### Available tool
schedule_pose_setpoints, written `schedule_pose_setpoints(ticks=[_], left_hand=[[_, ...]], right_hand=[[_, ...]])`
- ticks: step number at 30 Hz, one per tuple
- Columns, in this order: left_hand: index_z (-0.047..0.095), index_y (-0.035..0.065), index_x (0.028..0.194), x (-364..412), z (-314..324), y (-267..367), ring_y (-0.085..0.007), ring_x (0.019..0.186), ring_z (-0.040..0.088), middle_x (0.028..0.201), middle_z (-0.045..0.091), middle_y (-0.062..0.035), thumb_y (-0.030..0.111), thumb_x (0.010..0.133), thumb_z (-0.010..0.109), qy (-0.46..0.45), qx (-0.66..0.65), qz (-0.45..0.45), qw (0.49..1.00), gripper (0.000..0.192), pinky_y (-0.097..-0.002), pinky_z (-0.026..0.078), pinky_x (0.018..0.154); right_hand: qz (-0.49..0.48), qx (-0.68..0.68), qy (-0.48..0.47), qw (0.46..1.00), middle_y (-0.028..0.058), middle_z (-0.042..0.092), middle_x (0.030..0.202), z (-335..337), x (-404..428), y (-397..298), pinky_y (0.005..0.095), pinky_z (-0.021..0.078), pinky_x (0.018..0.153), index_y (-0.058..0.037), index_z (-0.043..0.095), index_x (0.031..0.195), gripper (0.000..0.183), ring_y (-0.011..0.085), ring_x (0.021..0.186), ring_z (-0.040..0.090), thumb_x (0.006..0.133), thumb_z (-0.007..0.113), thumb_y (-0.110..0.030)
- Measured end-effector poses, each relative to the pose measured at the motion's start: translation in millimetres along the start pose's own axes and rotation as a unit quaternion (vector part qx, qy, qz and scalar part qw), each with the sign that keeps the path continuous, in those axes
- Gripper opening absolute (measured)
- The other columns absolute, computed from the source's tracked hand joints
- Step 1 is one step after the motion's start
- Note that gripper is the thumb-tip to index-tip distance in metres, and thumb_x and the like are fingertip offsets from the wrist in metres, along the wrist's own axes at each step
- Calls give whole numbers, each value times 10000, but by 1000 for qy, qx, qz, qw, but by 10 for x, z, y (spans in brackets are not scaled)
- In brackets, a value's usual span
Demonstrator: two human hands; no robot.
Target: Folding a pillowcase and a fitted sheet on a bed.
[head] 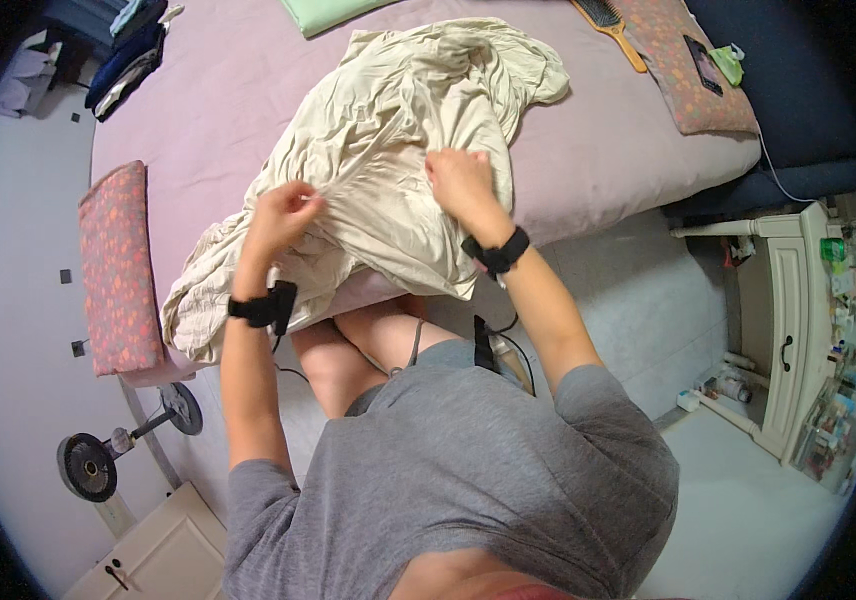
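A large cream cloth (368,150), crumpled and full of creases, is spread over the near side of the bed (593,157) and hangs past its edge. My left hand (282,217) grips the fabric at its left part, thumb and fingers pinched together. Further right, my right hand (464,180) is closed on another bit of the same cloth. Taut folds run between the two hands. Both wrists wear black straps. What kind of bedding or garment the cloth is cannot be told from its bunched shape.
Patterned pillows lie at the left (122,270) and upper right (687,75). Near the right one are a paddle brush (612,34) and a phone (702,66). Folded dark clothes (128,60) sit at the far left corner. A fan (89,466) and a white dressing table (786,330) flank me.
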State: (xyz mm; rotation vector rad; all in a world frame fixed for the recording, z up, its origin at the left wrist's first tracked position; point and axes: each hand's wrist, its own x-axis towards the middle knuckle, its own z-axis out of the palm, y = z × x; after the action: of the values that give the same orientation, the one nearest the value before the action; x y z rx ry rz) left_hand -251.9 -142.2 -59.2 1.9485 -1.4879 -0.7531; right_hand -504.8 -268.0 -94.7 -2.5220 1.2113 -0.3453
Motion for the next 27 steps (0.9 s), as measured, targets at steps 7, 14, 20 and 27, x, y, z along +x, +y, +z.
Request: schedule_pose_setpoints(ticks=[7, 14, 20, 27], left_hand=[[569, 46, 793, -765, -919, -453, -31, 643, 427, 709, 495, 58, 104, 842, 595, 147, -194, -26, 970, 80, -173, 345, 583], [622, 21, 842, -1163, -1064, -848, -41, 663, 460, 733, 545, 41, 132, 838, 621, 318, -190, -105, 923, 111, -192, 375, 610], [649, 6, 858, -1034, -779, -635, -65, 515, 451, 578, 532, -2, 209, 814, 661, 364, 118, -128, 915, 208, -232, 376, 483], [641, 107, 1077, -778, 106, 208, -107, 454, 450, 516, 495, -24, 421, 739, 731, 246, 51, 65, 966, 470, -276, 382, 454]], right_hand=[[-197, 173, 18, 965, 142, 576, 773, -102, -872, -790, 389, 472, 674, -19, 562, 795, 133, 289, 758, 578, 669, 555, 22], [-196, 284, 3, 938, 158, 607, 983, -193, -751, -727, 375, 465, 841, -35, 580, 1054, 280, 319, 944, 576, 776, 581, -60], [-163, -163, 167, 959, 127, 625, 1024, -127, 99, 500, 463, 329, 1026, -94, 606, 1046, 255, 300, 1048, 557, 806, 531, -52], [-35, 285, -17, 958, 50, 598, 825, -1046, 445, 493, 280, 459, 709, -46, 577, 938, 168, 158, 765, 582, 837, 575, -180]])
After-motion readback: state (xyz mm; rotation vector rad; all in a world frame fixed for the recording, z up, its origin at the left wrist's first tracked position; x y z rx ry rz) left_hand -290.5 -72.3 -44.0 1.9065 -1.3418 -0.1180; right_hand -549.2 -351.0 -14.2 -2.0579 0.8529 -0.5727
